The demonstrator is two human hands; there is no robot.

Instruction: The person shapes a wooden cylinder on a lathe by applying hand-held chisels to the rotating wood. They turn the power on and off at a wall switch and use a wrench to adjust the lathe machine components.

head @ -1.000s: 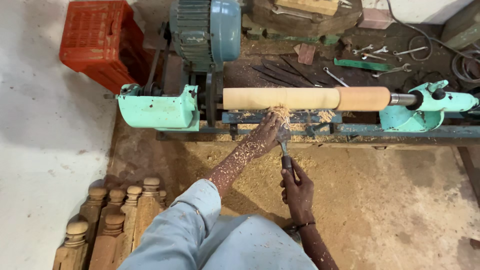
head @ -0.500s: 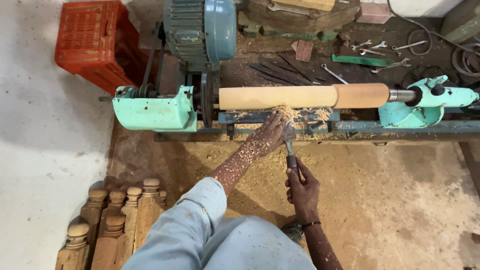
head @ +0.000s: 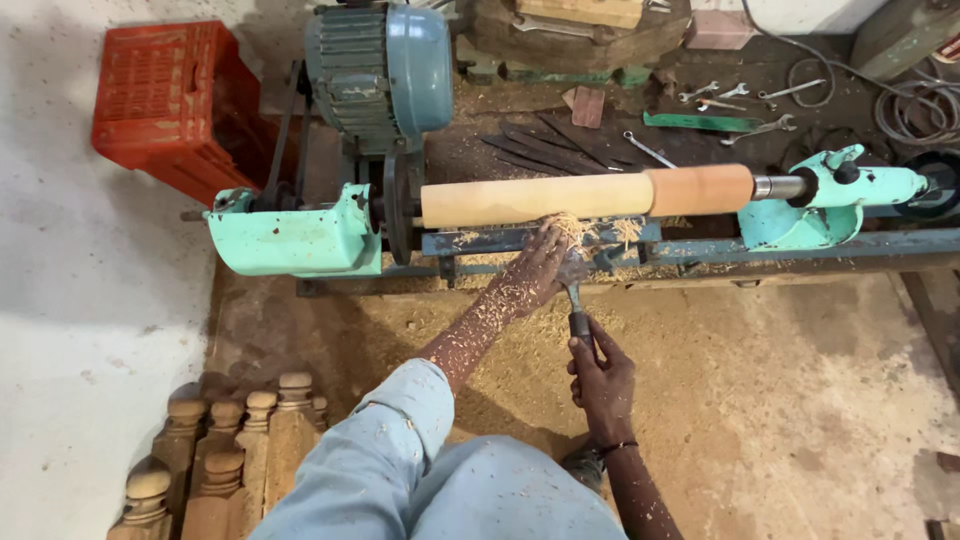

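A long wooden cylinder [head: 560, 197] spins on a green lathe [head: 300, 240]; its left part is pale, its right end darker orange-brown. My left hand [head: 535, 272], dusted with shavings, rests on the tool rest [head: 480, 241] and presses the blade of a chisel [head: 574, 275] against the wood. My right hand [head: 600, 372] grips the chisel's dark handle lower down. Shavings fly off at the contact point.
A blue-grey motor [head: 380, 70] sits behind the lathe's headstock, and a red plastic crate [head: 165, 100] stands at the far left. Wrenches [head: 735, 95] and metal blades [head: 540, 145] lie behind the lathe. Several turned wooden posts [head: 225, 450] stand at lower left. Sawdust covers the floor.
Both hands with the chisel have shifted slightly along the rest; the cut stays at about the same place on the cylinder. The view has moved a little.
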